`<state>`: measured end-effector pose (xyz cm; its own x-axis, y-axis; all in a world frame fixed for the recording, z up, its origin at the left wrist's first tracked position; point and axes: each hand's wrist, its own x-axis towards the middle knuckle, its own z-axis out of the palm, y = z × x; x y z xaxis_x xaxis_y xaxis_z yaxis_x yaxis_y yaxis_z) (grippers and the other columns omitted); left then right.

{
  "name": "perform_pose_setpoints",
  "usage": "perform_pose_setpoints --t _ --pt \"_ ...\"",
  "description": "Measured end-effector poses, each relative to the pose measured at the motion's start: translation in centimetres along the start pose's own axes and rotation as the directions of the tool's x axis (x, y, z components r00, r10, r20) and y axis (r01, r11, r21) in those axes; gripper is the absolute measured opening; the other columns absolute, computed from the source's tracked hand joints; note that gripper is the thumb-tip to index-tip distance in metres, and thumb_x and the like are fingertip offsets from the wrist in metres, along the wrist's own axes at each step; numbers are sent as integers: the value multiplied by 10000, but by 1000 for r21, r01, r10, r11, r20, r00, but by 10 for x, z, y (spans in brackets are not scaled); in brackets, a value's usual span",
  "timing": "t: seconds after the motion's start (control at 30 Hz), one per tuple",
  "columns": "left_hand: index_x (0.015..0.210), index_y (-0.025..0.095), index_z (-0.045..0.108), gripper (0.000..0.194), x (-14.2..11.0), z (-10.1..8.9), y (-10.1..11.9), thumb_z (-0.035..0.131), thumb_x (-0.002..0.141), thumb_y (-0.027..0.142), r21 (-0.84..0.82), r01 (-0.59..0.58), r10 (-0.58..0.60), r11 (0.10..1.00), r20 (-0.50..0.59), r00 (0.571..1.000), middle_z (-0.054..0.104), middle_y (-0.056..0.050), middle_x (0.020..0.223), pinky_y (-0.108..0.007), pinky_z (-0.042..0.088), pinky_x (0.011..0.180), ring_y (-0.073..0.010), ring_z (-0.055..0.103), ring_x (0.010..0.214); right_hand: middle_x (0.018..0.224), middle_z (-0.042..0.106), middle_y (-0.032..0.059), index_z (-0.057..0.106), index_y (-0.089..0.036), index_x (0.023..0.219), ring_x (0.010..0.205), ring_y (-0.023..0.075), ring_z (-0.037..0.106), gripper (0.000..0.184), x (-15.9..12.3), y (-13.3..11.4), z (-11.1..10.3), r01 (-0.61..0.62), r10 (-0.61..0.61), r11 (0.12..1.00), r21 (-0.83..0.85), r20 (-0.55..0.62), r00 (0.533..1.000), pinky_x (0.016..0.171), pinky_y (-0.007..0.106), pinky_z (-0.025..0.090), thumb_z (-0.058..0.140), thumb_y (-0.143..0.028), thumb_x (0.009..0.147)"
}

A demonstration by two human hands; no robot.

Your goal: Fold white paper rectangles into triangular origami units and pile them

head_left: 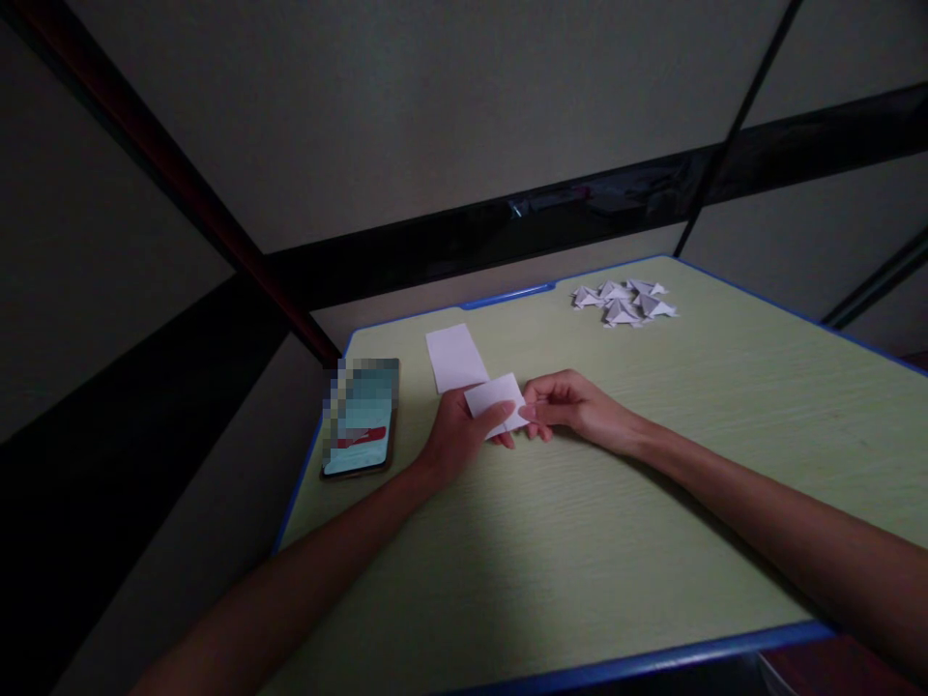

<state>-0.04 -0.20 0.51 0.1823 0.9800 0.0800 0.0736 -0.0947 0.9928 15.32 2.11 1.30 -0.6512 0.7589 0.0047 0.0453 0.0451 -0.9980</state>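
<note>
A small white piece of paper (495,394), seemingly folded, is held up over the table between my two hands. My left hand (458,433) grips its left and lower part, thumb lying across the face and fingers behind. At the paper's right edge, my right hand (569,406) pinches it between thumb and fingers. Just beyond my left hand, a flat stack or sheet of white paper (455,356) lies on the table, its near edge partly covered by the held paper and my hand.
The light green table (580,561) has a blue rim. A phone (366,425) with a lit, partly blurred screen lies at its left edge. Several folded white paper figures (622,311) sit together at the back right. Dark-banded panels (464,126) rise behind the table.
</note>
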Motion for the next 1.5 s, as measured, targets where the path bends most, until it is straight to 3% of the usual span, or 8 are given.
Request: perform_pose_setpoints --t 0.17,0.3,0.43,0.57,0.9,1.27,1.5 --pt "570 95 564 189 1 -2 -4 588 641 269 -41 -7 10 999 55 998 557 4 449 -177 387 396 -76 497 384 477 472 -23 477 -118 543 438 51 412 209 -2 -2 2 30 -30 999 -26 22 999 463 208 309 487 -248 707" --pt "606 97 573 158 3 -3 -12 595 644 248 -180 4 16 984 109 994 570 0 469 -181 374 395 -78 498 385 460 443 -37 453 -127 534 413 40 368 219 -2 0 2 75 -75 997 -30 7 997 422 195 258 473 -243 719" --pt "628 99 576 156 5 -3 -14 622 614 247 -299 60 -11 952 162 987 576 -5 488 -184 371 403 -85 510 406 443 389 -58 438 -135 527 389 32 298 235 -3 4 1 125 -125 992 -5 2 992 385 192 185 481 -258 722" --pt "617 95 573 190 5 -3 -11 657 565 258 -350 101 -45 931 164 985 579 -8 509 -188 375 408 -83 505 411 454 406 -51 460 -130 532 410 39 317 230 -2 7 -1 162 -163 987 15 11 987 401 194 200 496 -264 716" --pt "651 97 582 175 4 -3 -12 646 579 242 -302 106 -57 947 168 984 591 -17 542 -197 381 424 -91 517 449 414 354 -65 406 -149 465 390 41 276 259 -2 5 2 139 -140 989 -48 -23 990 402 199 188 433 -214 715" --pt "618 92 578 142 6 -3 -10 611 596 229 -345 93 -37 934 166 985 588 -14 509 -202 367 408 -91 513 402 437 402 -43 447 -137 480 422 55 319 241 2 14 0 169 -160 979 113 -82 984 443 216 215 475 -233 700" --pt "613 90 598 197 4 -5 -13 585 649 283 -195 74 -31 978 213 977 583 -27 476 -212 382 462 -86 497 432 434 412 -42 448 -127 478 405 44 297 247 -2 8 1 126 -124 991 36 -45 991 431 214 199 452 -197 715"
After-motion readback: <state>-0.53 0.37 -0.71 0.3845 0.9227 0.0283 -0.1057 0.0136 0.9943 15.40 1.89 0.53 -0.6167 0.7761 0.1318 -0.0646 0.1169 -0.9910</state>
